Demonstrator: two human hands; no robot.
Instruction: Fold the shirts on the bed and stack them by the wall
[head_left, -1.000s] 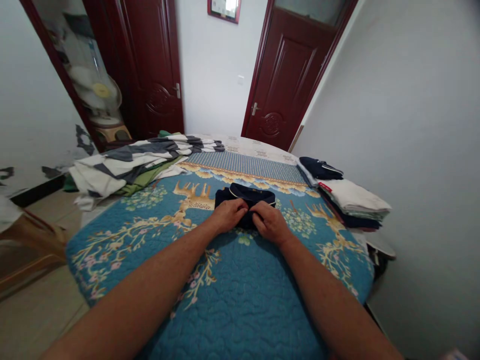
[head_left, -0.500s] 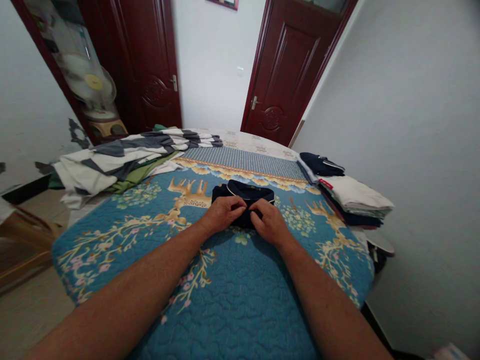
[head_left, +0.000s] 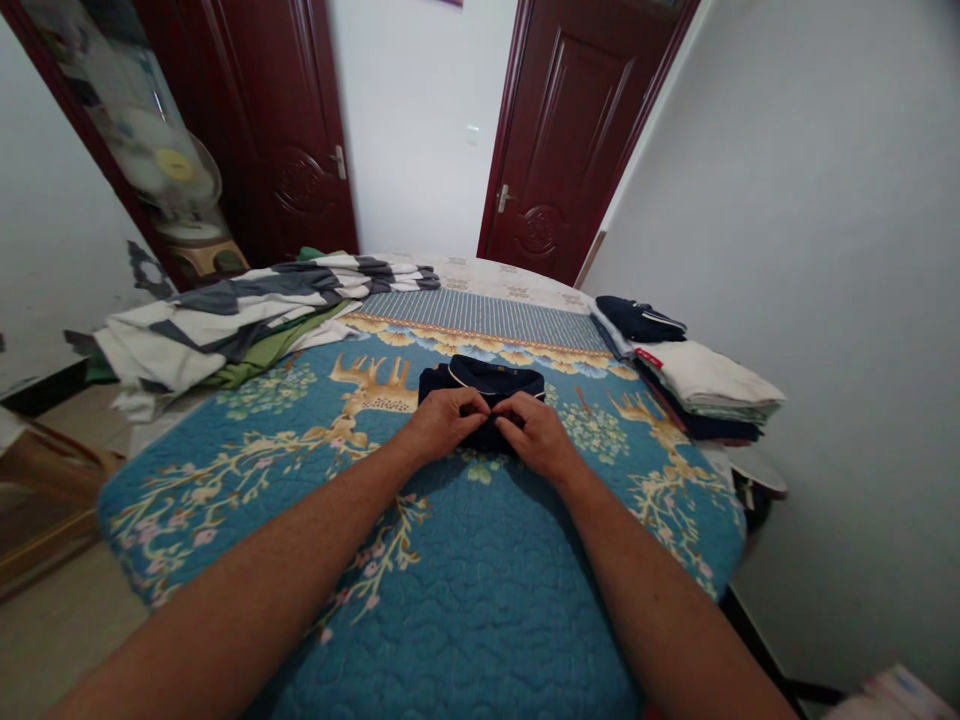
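A dark navy garment with a thin light trim on its collar (head_left: 499,376) lies folded in a compact bundle on the blue patterned quilt (head_left: 480,560). My left hand (head_left: 448,422) is on the bundle's left front part, thumb and forefinger pinched on the dark cloth. Close beside it, my right hand (head_left: 534,432) pinches the same cloth from the right. The fingertips of both hands almost meet at the middle of the bundle, and the hands hide part of its front.
Loose striped cloth (head_left: 247,300) and a green cloth (head_left: 262,355) lie heaped at the left back. Folded clothes (head_left: 712,385) are stacked at the right edge, with a navy garment (head_left: 640,320) behind. A wooden chair (head_left: 52,480) stands at the left.
The camera view has shifted slightly. My right hand's fingertips have come a little closer to my left hand's at the middle of the navy garment.
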